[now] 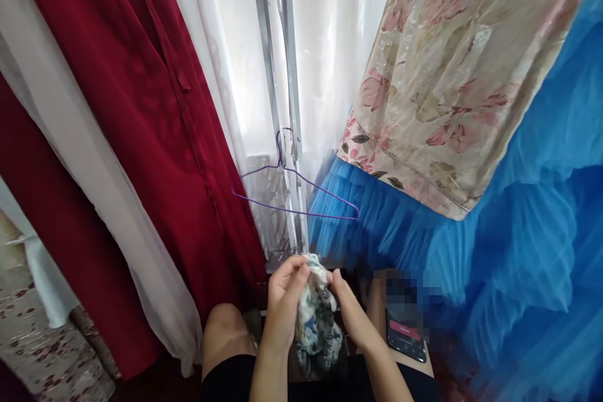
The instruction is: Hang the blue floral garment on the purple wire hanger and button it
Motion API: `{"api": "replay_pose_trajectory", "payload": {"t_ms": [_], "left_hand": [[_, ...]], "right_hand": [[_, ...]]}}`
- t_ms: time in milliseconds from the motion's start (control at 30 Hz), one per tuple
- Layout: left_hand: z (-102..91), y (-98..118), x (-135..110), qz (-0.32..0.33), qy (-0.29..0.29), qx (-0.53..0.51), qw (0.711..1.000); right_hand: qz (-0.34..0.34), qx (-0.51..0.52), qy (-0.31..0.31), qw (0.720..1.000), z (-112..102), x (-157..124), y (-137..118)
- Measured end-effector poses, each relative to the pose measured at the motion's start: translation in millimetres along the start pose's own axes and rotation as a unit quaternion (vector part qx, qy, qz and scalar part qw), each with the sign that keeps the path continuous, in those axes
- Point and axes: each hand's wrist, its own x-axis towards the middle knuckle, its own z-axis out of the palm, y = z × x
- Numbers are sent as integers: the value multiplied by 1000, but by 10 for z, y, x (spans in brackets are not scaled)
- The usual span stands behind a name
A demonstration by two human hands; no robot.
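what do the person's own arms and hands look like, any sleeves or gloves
The bare left hand and bare right hand wear no gloves, and no rings or watch show. Both forearms are uncovered as far as they are visible, with no sleeves or clear markings. The upper arms are out of view.

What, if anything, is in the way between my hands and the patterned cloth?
Nothing visible. Your left hand grips the upper part of the patterned cloth, and your right hand is at its edge. The purple hanger is farther forward, and the phone lies off to the right.
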Motion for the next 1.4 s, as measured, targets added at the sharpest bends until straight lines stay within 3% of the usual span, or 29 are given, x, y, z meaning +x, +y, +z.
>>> {"api": "replay_pose_trajectory", "payload": {"t_ms": [67, 167, 300, 367, 433, 500, 600, 767, 900, 1000, 1067, 1200, 1300, 1400], "left_hand": [[86, -5, -44, 31, -27, 98, 994], [49, -65, -70, 51, -85, 190, 977], [-112, -294, -199, -74, -289, 235, 925], [-232, -447, -288, -105, -319, 307, 890], [-398, -565, -327, -103, -298, 403, 859], [-591, -601, -283, -83, -264, 466, 841], [-817, -492, -120, -14, -232, 473, 850], [-846, -171, 9, 34, -164, 448, 878], [-750, 43, -30, 43, -138, 434, 890], [-698, 224, -26, 41, -136, 372, 917], [-679, 352, -1, 33, -134, 315, 939], [-742, 550, 58, 21, -103, 261, 960], [-927, 608, 112, 31, -82, 293, 952], [-1220, 610, 235, 78, -92, 428, 896]], "right_hand": [[50, 55, -48, 996, -14, -95, -81], [109, 135, -78, 982, -111, -221, -139], [153, 182, -58, 970, -340, -309, -287], [131, 120, -67, 982, -497, -281, -444], [88, 17, -115, 989, -662, -187, -654], [56, -80, -193, 976, -804, -37, -896], [31, -202, -258, 944, -935, 233, -1237], [-1, -340, -246, 907, -1095, 633, -1548], [-49, -279, -145, 948, -1231, 1000, -1628], [-57, -163, -80, 982, -1164, 1400, -1597], [-27, -99, -79, 992, -1001, 1685, -1525], [48, -45, -147, 987, -582, 2087, -1354], [15, -48, -159, 986, -453, 2180, -1304], [-40, -83, -173, 981, -549, 2184, -1373]]}}
